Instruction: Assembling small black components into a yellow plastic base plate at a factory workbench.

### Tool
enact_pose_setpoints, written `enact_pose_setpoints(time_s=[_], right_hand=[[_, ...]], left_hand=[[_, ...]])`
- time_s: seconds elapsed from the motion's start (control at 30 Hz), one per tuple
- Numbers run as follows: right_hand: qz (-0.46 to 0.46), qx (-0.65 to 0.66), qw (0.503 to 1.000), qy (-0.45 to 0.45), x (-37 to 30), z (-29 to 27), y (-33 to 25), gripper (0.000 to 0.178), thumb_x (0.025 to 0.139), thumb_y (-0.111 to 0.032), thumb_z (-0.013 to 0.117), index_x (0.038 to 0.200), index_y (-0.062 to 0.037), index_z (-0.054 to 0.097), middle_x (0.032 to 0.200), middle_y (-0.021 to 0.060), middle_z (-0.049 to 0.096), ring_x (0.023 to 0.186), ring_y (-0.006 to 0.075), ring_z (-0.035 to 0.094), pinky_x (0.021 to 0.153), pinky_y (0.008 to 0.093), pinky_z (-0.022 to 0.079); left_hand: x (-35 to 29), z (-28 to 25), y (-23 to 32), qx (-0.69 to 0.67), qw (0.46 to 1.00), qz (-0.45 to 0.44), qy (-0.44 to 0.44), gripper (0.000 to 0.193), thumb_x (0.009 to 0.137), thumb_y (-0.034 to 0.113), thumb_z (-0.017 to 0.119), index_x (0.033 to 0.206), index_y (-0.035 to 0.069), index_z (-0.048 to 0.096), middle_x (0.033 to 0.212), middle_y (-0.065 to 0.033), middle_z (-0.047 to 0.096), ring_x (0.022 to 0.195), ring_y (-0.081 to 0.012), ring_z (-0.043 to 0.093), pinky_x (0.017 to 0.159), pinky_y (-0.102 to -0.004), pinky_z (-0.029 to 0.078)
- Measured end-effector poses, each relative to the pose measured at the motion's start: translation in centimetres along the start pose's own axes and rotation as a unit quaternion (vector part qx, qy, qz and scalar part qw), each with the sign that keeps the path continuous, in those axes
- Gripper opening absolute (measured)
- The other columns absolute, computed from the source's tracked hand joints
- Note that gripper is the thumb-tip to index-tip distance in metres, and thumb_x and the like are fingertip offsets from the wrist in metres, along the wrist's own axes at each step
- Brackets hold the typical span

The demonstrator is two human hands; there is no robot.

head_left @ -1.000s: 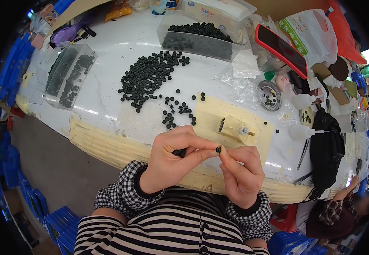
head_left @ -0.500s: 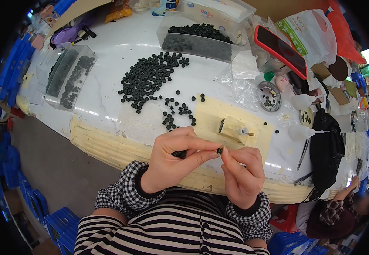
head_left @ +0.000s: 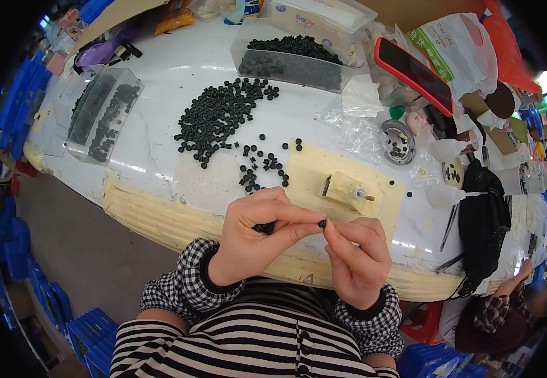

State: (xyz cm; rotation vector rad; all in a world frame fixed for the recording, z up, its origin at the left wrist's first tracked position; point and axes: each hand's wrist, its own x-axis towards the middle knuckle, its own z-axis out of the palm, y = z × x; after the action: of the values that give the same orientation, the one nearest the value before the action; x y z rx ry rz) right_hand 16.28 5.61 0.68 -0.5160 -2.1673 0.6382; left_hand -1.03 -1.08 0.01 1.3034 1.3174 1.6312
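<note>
My left hand (head_left: pixel 248 236) and my right hand (head_left: pixel 360 261) meet at the fingertips over the table's near edge. A small black round part (head_left: pixel 322 223) sits between them, pinched by my left thumb and forefinger, with my right fingertips closed against its other side. More black parts (head_left: pixel 264 228) are tucked in the curled fingers of my left hand. Beyond it lies a loose scatter of the same parts (head_left: pixel 261 164), some showing a grooved, spool-like side. A larger pile (head_left: pixel 213 120) spreads farther off. Just past my right hand stands a small pale block fixture with a metal pin (head_left: pixel 354 192).
Clear bins of black parts stand at the far middle (head_left: pixel 242 47) and far left (head_left: pixel 111 120). A red-cased phone (head_left: pixel 413 75) leans at the right, near a round tin (head_left: pixel 398 142), white squeeze bottles (head_left: pixel 448 150), tweezers (head_left: pixel 450 228) and a black bag (head_left: pixel 484 227). Another person sits far right.
Both hands have shifted very slightly left together. The pinched black part has turned a little between the fingertips. Other things on the table stay as they were.
</note>
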Motion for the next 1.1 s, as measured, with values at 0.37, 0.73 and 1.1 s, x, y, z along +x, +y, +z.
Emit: enact_pose_setpoints(time_s=[0.37,0.73,1.1], right_hand=[[-0.017,-0.018,1.0,-0.012,-0.1,-0.18,0.32,0.04,0.068,0.001,0.073,0.107,-0.0076,0.072,0.097,0.0006,0.066,0.074,0.0193,0.05,0.063,0.0278,0.044],[-0.02,-0.015,1.0,-0.011,-0.1,-0.04,0.45,0.04,0.069,0.002,0.073,0.107,-0.0075,0.072,0.097,0.0,0.066,0.074,0.0189,0.049,0.063,0.0277,0.043],[-0.019,-0.016,1.0,-0.014,-0.08,0.0,0.46,0.04,0.068,0.003,0.073,0.106,-0.0075,0.072,0.097,-0.0001,0.066,0.074,0.019,0.049,0.063,0.0276,0.043]], left_hand=[[-0.15,-0.16,-0.1,-0.002,1.0,-0.017,-0.014,0.019,0.075,-0.002,0.076,0.093,0.005,0.075,0.068,0.001,0.057,0.06,-0.0054,0.046,0.054,-0.0195,0.034],[-0.06,-0.15,-0.05,-0.003,1.0,-0.014,-0.012,0.02,0.075,-0.001,0.077,0.093,0.006,0.075,0.068,0.0011,0.057,0.059,-0.0051,0.045,0.054,-0.0195,0.034],[-0.04,-0.28,-0.05,0.0,1.0,-0.018,-0.012,0.019,0.074,0.0,0.077,0.093,0.006,0.075,0.067,0.0013,0.057,0.058,-0.005,0.045,0.053,-0.0193,0.034]])
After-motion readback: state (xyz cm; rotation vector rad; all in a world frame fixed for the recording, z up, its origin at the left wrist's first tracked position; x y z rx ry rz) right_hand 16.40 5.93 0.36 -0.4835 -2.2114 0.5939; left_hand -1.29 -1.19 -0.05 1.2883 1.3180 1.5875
